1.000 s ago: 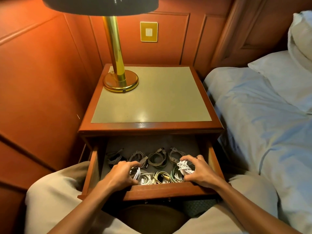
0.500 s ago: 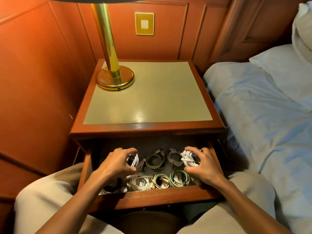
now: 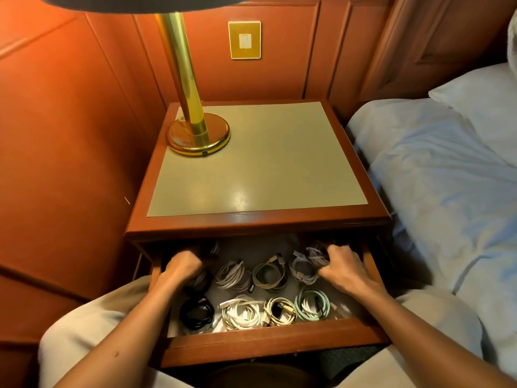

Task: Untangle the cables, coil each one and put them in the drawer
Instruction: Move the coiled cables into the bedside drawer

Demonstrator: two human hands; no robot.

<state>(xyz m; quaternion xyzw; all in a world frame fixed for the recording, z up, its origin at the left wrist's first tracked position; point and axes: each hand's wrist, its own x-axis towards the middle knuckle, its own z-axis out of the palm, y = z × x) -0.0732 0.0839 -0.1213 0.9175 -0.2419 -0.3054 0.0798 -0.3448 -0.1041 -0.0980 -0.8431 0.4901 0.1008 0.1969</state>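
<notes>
The nightstand drawer (image 3: 265, 345) is pulled out, with several coiled cables in two rows. In front lie a black coil (image 3: 195, 313), a white coil (image 3: 242, 312), a yellowish coil (image 3: 279, 310) and a pale green coil (image 3: 312, 303). Behind them sit a whitish coil (image 3: 232, 275), an olive coil (image 3: 270, 274) and a grey coil (image 3: 303, 268). My left hand (image 3: 181, 266) reaches into the back left corner, fingers curled round a coil that is mostly hidden. At the back right, my right hand (image 3: 344, 268) holds a white coil (image 3: 316, 253).
A brass lamp (image 3: 197, 134) stands on the nightstand top (image 3: 265, 169) at its back left. A bed with pale sheets (image 3: 447, 177) borders the right side. Wood-panelled wall runs along the left and back, with a switch plate (image 3: 244, 40). My knees flank the drawer.
Both hands have moved from the front of the drawer to its back corners, each carrying a white coil. The front row of coils is now uncovered.
</notes>
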